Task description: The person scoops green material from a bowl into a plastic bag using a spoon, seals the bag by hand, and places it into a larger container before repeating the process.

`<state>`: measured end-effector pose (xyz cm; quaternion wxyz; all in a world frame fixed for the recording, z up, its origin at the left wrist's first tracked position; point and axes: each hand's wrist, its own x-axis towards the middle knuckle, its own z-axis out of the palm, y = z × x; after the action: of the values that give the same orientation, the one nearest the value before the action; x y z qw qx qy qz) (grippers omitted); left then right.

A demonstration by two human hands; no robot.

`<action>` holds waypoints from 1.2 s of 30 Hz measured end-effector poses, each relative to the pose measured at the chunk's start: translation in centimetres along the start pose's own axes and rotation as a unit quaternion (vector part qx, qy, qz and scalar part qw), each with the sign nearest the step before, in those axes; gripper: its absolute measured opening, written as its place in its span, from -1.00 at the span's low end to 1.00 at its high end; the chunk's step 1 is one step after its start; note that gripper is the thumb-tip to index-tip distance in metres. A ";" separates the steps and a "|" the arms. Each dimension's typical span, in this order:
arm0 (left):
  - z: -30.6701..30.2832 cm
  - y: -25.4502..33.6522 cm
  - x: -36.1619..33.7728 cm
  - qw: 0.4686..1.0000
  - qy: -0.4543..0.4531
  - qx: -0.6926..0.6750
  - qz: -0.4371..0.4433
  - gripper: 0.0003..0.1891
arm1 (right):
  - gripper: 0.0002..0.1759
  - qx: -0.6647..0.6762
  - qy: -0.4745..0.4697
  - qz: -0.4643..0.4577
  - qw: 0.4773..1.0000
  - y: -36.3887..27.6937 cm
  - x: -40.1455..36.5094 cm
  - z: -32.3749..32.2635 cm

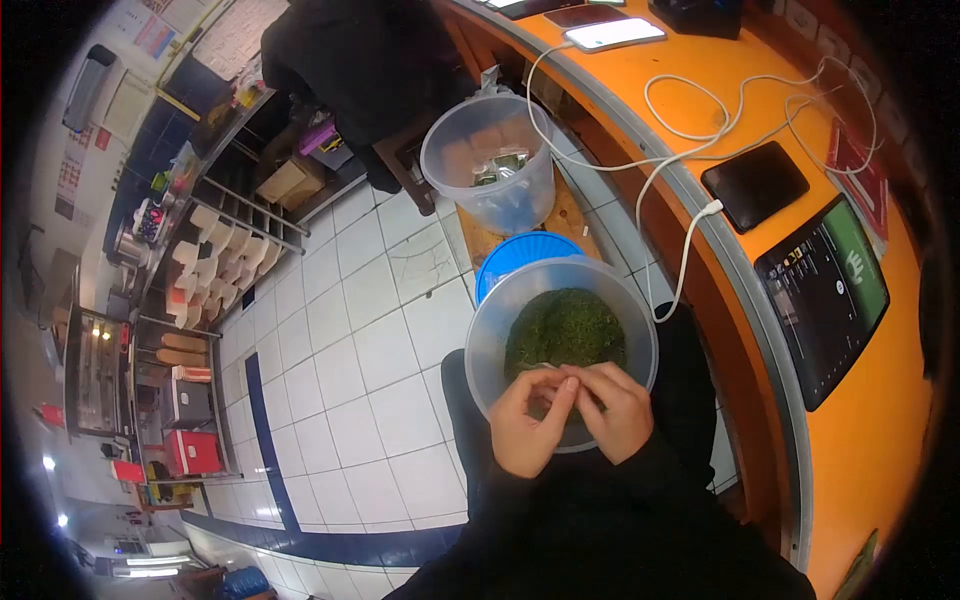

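Observation:
A translucent plastic bucket [482, 345] holding chopped dried green herb [565, 325] sits between my knees. Over its near rim, my left hand [532, 420] and my right hand [615, 412] meet with fingers closed in a pinch. A thin pale edge shows at the fingertips; what they hold is mostly hidden and too small to name. Beyond the bucket lies a blue lid [520, 250]. Farther off, a second clear bucket [445, 150] contains several small clear packets [500, 168] with green contents.
Along the right runs an orange counter [870, 420] bearing a tablet [825, 300], a black phone [755, 187], a lit phone [614, 35] and white cables that hang over its edge. A wooden board [485, 232] lies under the far bucket. A person in dark clothes [350, 70] stands ahead; shelves line the left.

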<state>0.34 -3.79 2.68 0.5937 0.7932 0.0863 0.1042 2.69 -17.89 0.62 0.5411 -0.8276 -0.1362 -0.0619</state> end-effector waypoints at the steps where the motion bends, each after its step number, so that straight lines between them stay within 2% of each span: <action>1: 0.3 -0.4 0.1 0.999 -0.007 -0.025 -0.025 -0.82 | -0.72 -0.012 0.004 -0.021 1.000 0.1 -0.1 0.2; 3: 0.4 -1.0 0.1 0.999 -0.012 -0.030 -0.041 -0.83 | -0.71 -0.003 -0.015 -0.002 1.000 0.1 -0.3 0.0; 5: 0.6 -1.4 0.0 0.996 -0.007 -0.038 -0.075 -0.84 | -0.70 -0.018 -0.024 -0.026 0.999 0.4 -0.4 0.0; 12: 0.1 -3.1 0.5 0.995 -0.035 -0.018 -0.094 -0.82 | -0.69 0.002 -0.031 -0.030 0.999 0.8 -0.5 0.0; 18: -0.4 -3.0 0.9 0.996 -0.063 -0.019 -0.061 -0.83 | -0.68 0.015 -0.053 0.013 0.998 1.2 -0.6 0.1; 21: -1.0 -2.8 1.0 0.993 -0.106 0.045 -0.038 -0.82 | -0.67 0.016 -0.065 0.029 0.997 1.3 -0.5 -0.1; 23: -1.1 -2.6 1.1 0.992 -0.119 0.025 -0.016 -0.81 | -0.65 0.022 -0.098 0.071 0.992 0.8 -0.2 -0.5; 27: -1.7 -2.6 1.3 0.989 -0.140 0.019 -0.034 -0.80 | -0.65 0.023 -0.123 0.079 0.989 1.0 0.1 -0.8; 30: -2.2 -2.5 1.4 0.988 -0.152 0.027 -0.009 -0.79 | -0.65 0.050 -0.127 0.073 0.988 1.4 0.3 -1.0; 32: -2.5 -2.4 1.5 0.982 -0.184 0.042 -0.005 -0.80 | -0.70 0.101 -0.161 0.129 0.973 1.6 0.6 -1.4; 36: -2.6 -2.6 1.6 0.980 -0.193 0.030 0.034 -0.80 | -0.80 0.067 -0.128 0.060 0.988 1.8 0.4 -1.0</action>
<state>1.17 -0.28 1.01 0.5711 0.8185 -0.0532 -0.0334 3.63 -19.42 -0.44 0.5759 -0.7973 -0.1587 0.0866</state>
